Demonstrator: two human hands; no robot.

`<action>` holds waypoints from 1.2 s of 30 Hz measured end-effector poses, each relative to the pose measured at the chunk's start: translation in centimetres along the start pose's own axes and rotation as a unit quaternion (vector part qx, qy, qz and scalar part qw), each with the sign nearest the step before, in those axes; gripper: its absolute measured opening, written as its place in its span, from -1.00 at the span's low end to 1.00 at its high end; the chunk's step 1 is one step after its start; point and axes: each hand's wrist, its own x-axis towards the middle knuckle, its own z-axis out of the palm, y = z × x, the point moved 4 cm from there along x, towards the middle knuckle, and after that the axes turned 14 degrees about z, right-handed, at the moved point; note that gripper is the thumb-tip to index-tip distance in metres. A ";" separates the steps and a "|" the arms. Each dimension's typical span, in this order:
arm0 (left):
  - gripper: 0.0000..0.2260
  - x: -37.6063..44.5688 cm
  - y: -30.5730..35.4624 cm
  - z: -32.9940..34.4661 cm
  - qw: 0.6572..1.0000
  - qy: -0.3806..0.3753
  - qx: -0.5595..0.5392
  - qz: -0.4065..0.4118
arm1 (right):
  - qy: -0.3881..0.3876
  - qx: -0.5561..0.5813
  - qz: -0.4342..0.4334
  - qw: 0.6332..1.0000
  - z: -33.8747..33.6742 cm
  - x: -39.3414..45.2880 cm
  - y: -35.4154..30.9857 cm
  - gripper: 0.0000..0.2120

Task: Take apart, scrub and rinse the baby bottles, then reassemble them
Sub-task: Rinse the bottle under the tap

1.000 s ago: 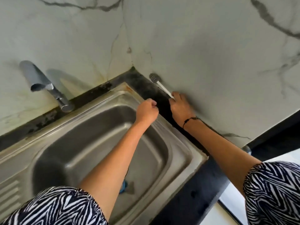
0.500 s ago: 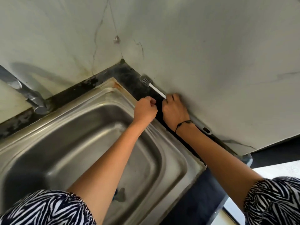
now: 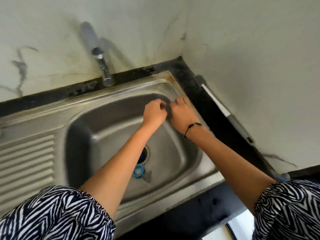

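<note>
Left hand: the left hand (image 3: 154, 113) is curled into a fist over the upper right of the sink basin; its fingers (image 3: 160, 105) seem to pinch something tiny, but the blur hides what it is, so I cannot tell whether they hold anything.
Right hand: the right hand (image 3: 182, 113) sits just beside the left, fingers bent inward towards it; what they grip, if anything, cannot be told.
Baby bottles: no bottle body shows anywhere in the frame. The only likely bottle part is a small blue ring-shaped cap (image 3: 138, 171) lying on the basin floor just below the drain (image 3: 145, 153), at centre frame.
Bottle brush: a long brush (image 3: 223, 110) with a white shaft and grey handle lies on the dark counter (image 3: 199, 87) strip against the right wall, well apart from both hands.
Tap: the tap (image 3: 101, 64) at upper centre shows no running water.
Sink: the steel sink (image 3: 83, 108) looks dry, with no visible suds.
Progress: judging by this, some taking apart seems done, since a loose part lies alone; scrubbing is not under way with the brush set aside, and rinsing and reassembly appear still to come.
Writing: no brand, label or text is readable.
</note>
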 end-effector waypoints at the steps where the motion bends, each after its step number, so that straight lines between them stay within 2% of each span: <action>1: -0.76 -0.6 -1.3 -1.3 1.000 0.013 0.000 -0.015 | -0.003 0.002 -0.018 1.000 0.0 0.1 -1.6 -0.70; 10: -0.76 -3.9 -9.2 -9.9 0.986 0.123 -0.023 -0.112 | -0.065 0.054 -0.117 0.989 0.8 1.9 -12.7 -0.61; 17: -0.81 -2.4 -11.2 -12.0 0.976 0.166 -0.075 -0.122 | -0.101 0.183 -0.051 0.977 -0.1 7.6 -16.4 -0.33; 20: -0.79 -1.2 -11.9 -11.9 0.972 0.166 -0.096 -0.132 | -0.147 0.255 -0.007 0.956 0.1 10.0 -16.7 -0.24; 25: -0.79 0.3 -13.2 -11.6 0.971 0.168 -0.108 -0.133 | -0.226 0.349 -0.001 0.910 1.1 11.8 -17.1 -0.14; 28: -0.79 0.6 -13.8 -11.3 0.971 0.172 -0.107 -0.130 | -0.269 0.326 -0.046 0.905 1.8 12.0 -17.4 -0.14; 32: -0.75 0.6 -14.3 -10.5 0.969 0.166 -0.119 -0.141 | -0.311 0.225 -0.103 0.918 2.9 12.7 -18.0 -0.06; 36: -0.74 -0.5 -14.5 -10.0 0.971 0.156 -0.103 -0.146 | -0.293 0.233 -0.140 0.917 4.1 12.7 -17.1 -0.03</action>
